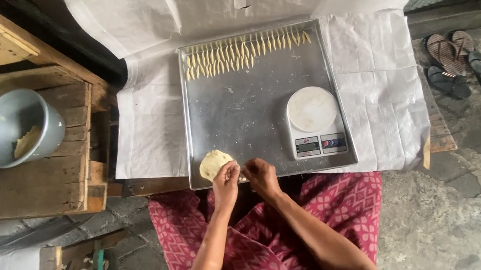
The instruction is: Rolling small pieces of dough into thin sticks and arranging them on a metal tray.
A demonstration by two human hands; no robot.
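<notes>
Your left hand (225,181) and right hand (260,176) meet at the near edge of the metal tray (243,111), fingers pinched on the dough lump (214,163). Thin dough strips (240,51) fill only the far edge; most dough is unshaped, more waiting in the metal bowl (20,127).

Rough grey concrete floor (451,223), daylight. White woven sheet (163,20) covered the low table. Worn wooden crate (27,184) stood off its left edge, sandals (456,62) lay past its far right corner.
</notes>
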